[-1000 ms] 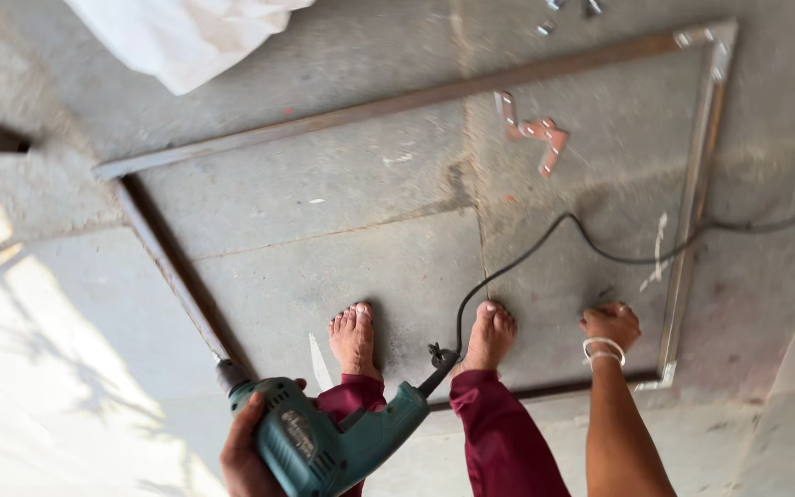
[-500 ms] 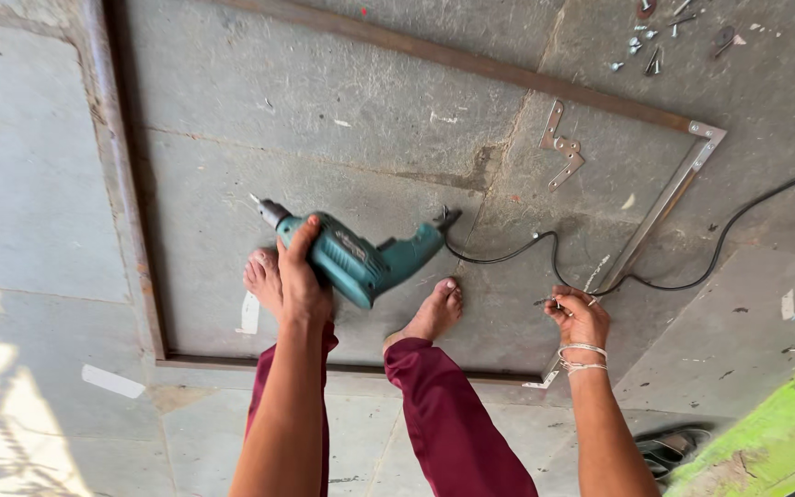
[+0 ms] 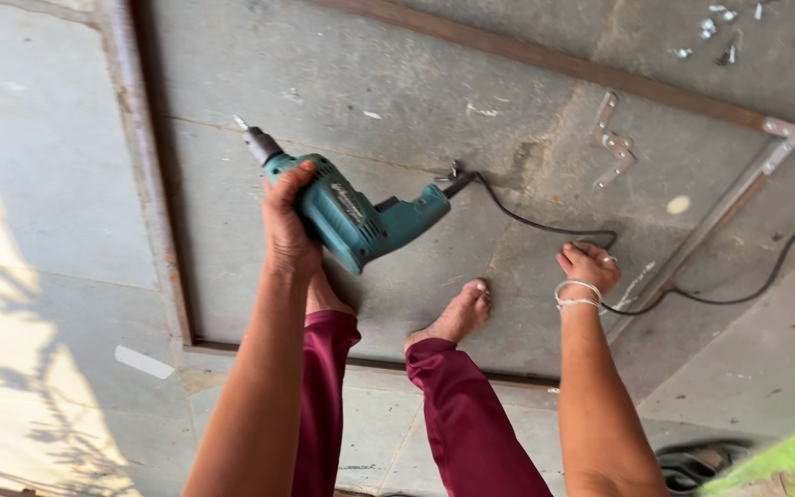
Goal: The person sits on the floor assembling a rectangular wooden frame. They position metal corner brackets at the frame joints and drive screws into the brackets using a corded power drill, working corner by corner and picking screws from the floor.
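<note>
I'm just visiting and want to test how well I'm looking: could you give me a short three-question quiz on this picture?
1. True or false: the left hand grips the teal electric drill around its body.
2. What does the right hand touch? A) the black cord B) the metal hinge C) a foot
3. Fill in: the rusty metal frame lies flat on the ______ floor.

Key: 1 true. 2 A, near the frame's right bar. 3 concrete.
</note>
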